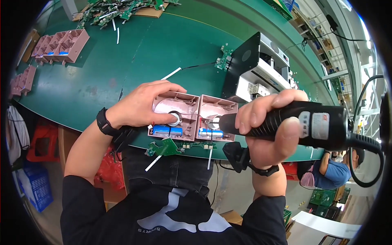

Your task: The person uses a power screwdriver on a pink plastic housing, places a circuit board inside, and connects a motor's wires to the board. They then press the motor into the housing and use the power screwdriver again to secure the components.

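Note:
Two pink plastic housings stand side by side at the near edge of the green table. My left hand (143, 104) grips the left housing (190, 132): its fingers lie along the far wall, and the thumb presses by a round silver part (175, 119) inside. My right hand (271, 122) is wrapped around a black corded electric screwdriver (286, 122), its tip pointing left into the right housing (228, 106). That tip's exact contact is hard to see. A blue cylindrical battery (167, 130) lies in the left housing, another blue battery (210, 133) in the right one.
Green circuit boards (163, 147) with white strips lie at the near edge. Right of the housings stands a black-and-silver machine (255, 69), a small board (223, 57) beside it. More pink housings (73, 45) sit far left; a board pile (118, 12) lies behind. A person (332, 171) sits at right.

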The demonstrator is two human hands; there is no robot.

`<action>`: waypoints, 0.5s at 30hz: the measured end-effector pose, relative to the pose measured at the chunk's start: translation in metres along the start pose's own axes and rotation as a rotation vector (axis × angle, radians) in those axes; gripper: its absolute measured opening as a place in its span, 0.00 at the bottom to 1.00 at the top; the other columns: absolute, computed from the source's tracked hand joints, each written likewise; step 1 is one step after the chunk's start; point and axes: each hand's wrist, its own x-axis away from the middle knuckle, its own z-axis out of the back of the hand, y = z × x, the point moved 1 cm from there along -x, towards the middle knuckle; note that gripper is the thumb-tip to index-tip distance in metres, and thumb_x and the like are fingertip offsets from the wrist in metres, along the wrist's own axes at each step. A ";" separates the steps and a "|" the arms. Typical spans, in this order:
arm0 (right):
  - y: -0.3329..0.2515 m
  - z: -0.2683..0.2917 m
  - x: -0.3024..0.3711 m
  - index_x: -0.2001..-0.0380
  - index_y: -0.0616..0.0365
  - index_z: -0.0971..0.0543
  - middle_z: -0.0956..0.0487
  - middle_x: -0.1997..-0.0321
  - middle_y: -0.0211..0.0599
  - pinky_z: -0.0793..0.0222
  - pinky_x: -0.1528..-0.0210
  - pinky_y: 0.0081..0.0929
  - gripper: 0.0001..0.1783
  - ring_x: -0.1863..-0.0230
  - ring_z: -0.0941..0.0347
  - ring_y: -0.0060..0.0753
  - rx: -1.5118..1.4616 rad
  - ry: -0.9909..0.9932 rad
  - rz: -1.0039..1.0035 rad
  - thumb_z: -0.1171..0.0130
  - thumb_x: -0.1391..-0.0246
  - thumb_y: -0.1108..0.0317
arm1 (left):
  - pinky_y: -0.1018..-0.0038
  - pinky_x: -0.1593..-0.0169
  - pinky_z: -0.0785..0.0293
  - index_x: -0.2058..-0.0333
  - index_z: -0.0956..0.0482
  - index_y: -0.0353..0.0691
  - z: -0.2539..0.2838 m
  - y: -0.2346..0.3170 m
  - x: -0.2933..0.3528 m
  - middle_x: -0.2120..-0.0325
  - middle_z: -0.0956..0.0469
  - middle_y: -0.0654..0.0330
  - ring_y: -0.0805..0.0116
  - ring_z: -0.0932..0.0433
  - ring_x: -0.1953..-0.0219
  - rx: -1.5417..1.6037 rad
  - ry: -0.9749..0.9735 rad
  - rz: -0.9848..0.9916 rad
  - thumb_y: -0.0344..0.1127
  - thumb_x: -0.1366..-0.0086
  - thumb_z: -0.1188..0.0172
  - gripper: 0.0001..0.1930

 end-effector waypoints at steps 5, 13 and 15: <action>0.013 -0.001 0.001 0.54 0.53 0.36 0.28 0.73 0.37 0.28 0.71 0.34 0.27 0.79 0.30 0.31 0.006 -0.011 -0.056 0.40 0.35 0.42 | 0.65 0.39 0.22 0.43 0.22 0.36 -0.001 -0.001 0.002 0.49 0.22 0.54 0.58 0.18 0.47 -0.017 0.000 -0.035 0.30 0.49 0.24 0.32; 0.018 -0.006 0.002 0.54 0.53 0.36 0.27 0.72 0.38 0.28 0.70 0.35 0.25 0.77 0.30 0.31 -0.004 -0.041 -0.092 0.40 0.35 0.45 | 0.65 0.39 0.22 0.42 0.22 0.37 0.002 0.003 0.001 0.50 0.22 0.55 0.58 0.18 0.47 -0.054 -0.005 -0.032 0.30 0.49 0.24 0.32; 0.021 -0.004 0.005 0.54 0.53 0.36 0.27 0.72 0.38 0.28 0.71 0.35 0.25 0.77 0.30 0.32 -0.009 -0.050 -0.086 0.40 0.34 0.45 | 0.65 0.39 0.22 0.42 0.22 0.37 0.003 0.006 0.000 0.50 0.21 0.55 0.58 0.18 0.47 -0.123 -0.009 -0.041 0.30 0.48 0.24 0.32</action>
